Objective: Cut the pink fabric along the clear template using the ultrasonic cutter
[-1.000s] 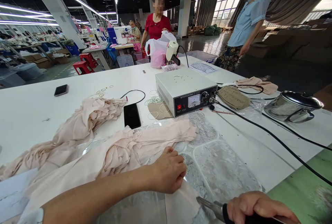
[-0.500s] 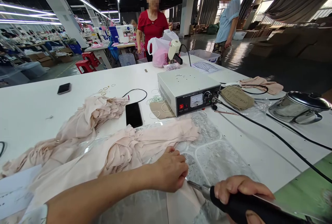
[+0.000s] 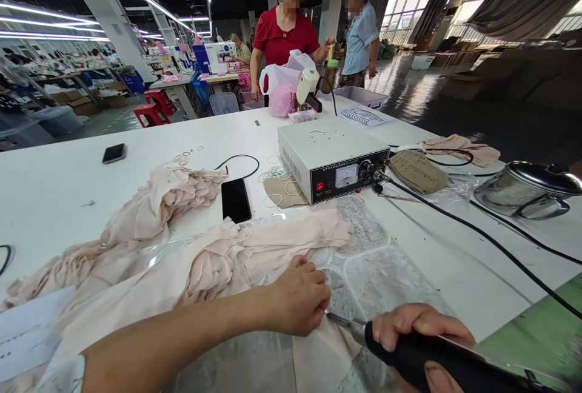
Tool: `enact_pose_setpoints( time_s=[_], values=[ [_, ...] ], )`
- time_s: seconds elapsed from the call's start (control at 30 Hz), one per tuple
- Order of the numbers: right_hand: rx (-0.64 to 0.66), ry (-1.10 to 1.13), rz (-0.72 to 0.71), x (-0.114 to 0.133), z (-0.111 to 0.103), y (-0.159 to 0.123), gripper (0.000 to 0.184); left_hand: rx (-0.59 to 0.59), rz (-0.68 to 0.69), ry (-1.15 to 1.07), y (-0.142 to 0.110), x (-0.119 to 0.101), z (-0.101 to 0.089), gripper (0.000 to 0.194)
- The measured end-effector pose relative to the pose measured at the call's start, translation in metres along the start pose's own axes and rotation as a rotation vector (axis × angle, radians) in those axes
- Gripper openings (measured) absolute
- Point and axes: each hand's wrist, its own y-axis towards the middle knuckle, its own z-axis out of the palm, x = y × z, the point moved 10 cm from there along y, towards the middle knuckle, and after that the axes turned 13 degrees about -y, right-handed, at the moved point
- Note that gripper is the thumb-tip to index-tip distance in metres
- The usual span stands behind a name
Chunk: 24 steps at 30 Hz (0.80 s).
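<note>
My right hand (image 3: pixel 421 338) is wrapped round the black handle of a handheld ultrasonic tool (image 3: pixel 448 353). Its narrow metal tip points left, reaching close to the fingers of my left hand (image 3: pixel 300 296). That hand is closed, knuckles up, over the upper end of a pale pink fabric piece (image 3: pixel 321 359); its fingertips are hidden. The piece lies on a clear sheet with a grey stone pattern (image 3: pixel 377 265). Just beyond my left hand, a layered stack of the same fabric (image 3: pixel 273 238) spreads across the sheet.
A control box (image 3: pixel 334 156) with a dial stands mid-table; its black cable (image 3: pixel 473 229) runs right. Around it are a phone (image 3: pixel 236 200), another fabric heap (image 3: pixel 168 199), brown card pieces (image 3: pixel 418 170) and a metal pot (image 3: pixel 527 190). Across the table stands a person in red (image 3: pixel 286 35).
My hands and the tool stay nearly in place. Across the table, the person in red has moved closer and holds up a lidded bottle; the person in light blue has shifted left.
</note>
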Motion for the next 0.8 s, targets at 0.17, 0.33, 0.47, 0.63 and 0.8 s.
enact_pose_setpoints(
  time_s=[0.17, 0.33, 0.47, 0.63, 0.8],
  values=[
    [0.035, -0.030, -0.011, -0.004, 0.005, 0.003, 0.008, 0.009, -0.006, -0.011, 0.000, -0.001, -0.001, 0.008],
    [0.022, -0.036, -0.068, 0.000, 0.004, 0.004, 0.007, 0.019, -0.010, -0.019, 0.000, -0.001, -0.001, 0.007],
    [0.016, -0.039, -0.098, 0.002, 0.004, 0.005, 0.006, 0.016, -0.005, -0.011, 0.000, 0.000, 0.001, 0.008],
    [-0.044, -0.036, -0.045, 0.001, -0.014, 0.002, 0.008, -0.024, 0.019, 0.014, -0.002, 0.000, -0.001, 0.006],
    [-0.044, 0.004, -0.020, 0.003, -0.032, -0.004, 0.008, -0.159, 0.136, 0.086, -0.020, -0.021, -0.009, 0.003]
  ],
)
